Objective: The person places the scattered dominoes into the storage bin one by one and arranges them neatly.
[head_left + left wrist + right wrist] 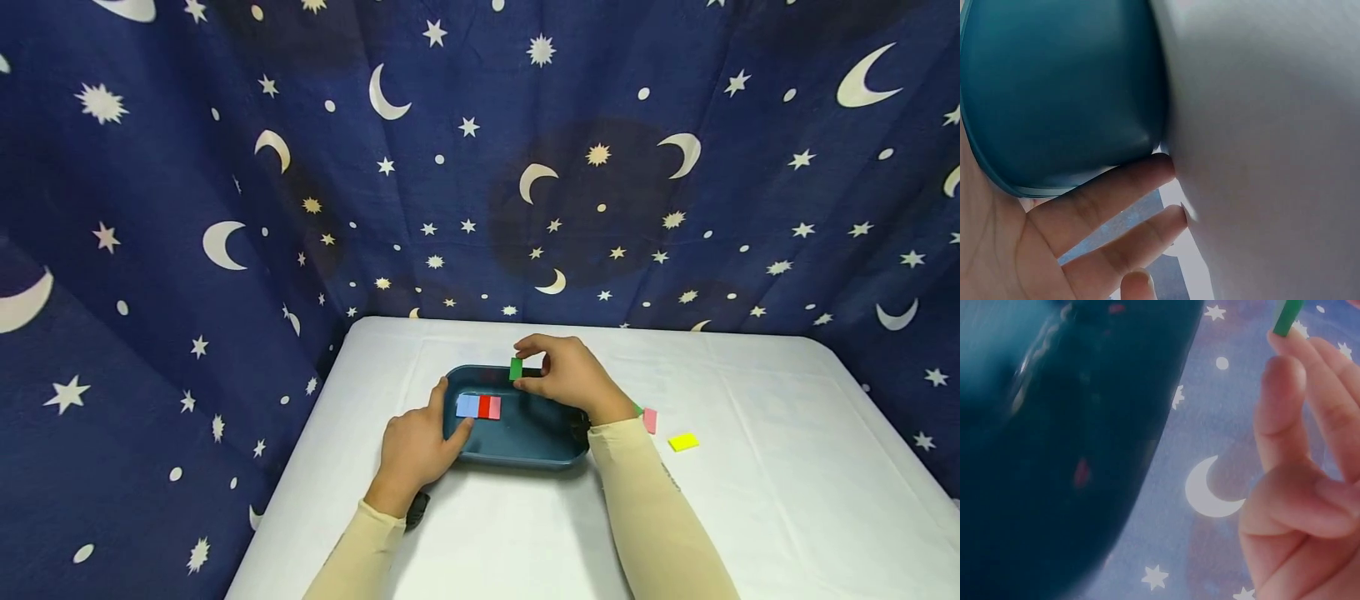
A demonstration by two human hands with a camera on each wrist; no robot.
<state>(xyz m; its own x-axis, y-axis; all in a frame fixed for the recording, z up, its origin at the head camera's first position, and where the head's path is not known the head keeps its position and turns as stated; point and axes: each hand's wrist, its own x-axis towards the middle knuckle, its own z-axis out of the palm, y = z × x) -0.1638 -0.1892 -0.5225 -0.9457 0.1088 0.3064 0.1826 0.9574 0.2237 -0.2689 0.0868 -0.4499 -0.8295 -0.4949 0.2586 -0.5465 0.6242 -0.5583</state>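
One green block (1288, 317), apparently pinched, is cropped in right-wrist view.

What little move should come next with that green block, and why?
Probably lower the green block into the tray, beside the pink piece lying there: the right hand's grip pinches the block, and bare tray floor shows to that piece's right.
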